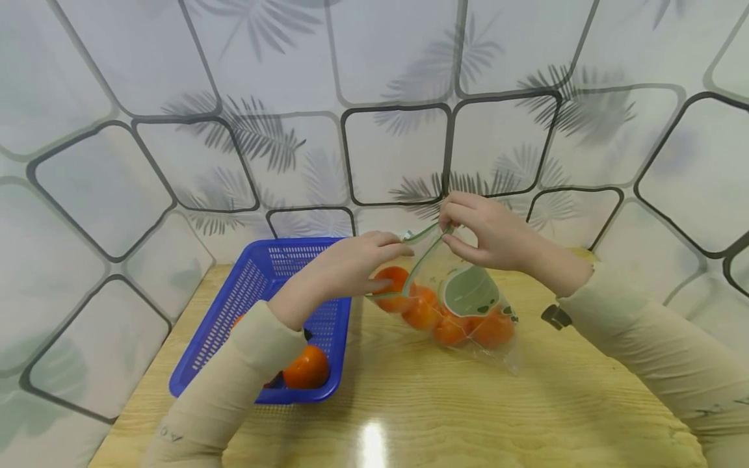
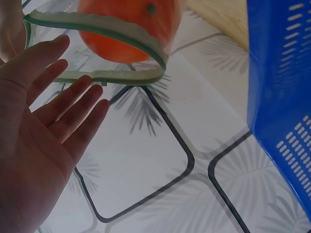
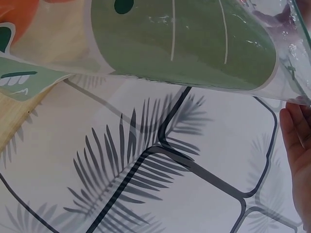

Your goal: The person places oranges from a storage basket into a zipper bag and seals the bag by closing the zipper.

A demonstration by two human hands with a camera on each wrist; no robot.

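Note:
My right hand (image 1: 491,231) pinches the green-edged mouth of a clear zip bag (image 1: 471,291) between thumb and fingers; at the right wrist view's edge, part of that hand (image 3: 302,150) shows beside the bag (image 3: 184,43). Several orange fruits (image 1: 422,311) lie inside the bag, which rests on the table. My left hand (image 1: 351,265) is at the left side of the gaping mouth. In the left wrist view, the left hand (image 2: 43,131) has its fingers spread and extended beside the green rim (image 2: 107,30); whether they touch it, I cannot tell.
Left of the bag, a blue perforated basket (image 1: 344,331) stands on the wooden table (image 1: 445,416), holding orange fruit (image 1: 307,367) and something dark, partly behind my left sleeve. A patterned white covering (image 1: 398,156) rises behind the table. A small black device (image 1: 556,316) is by my right cuff.

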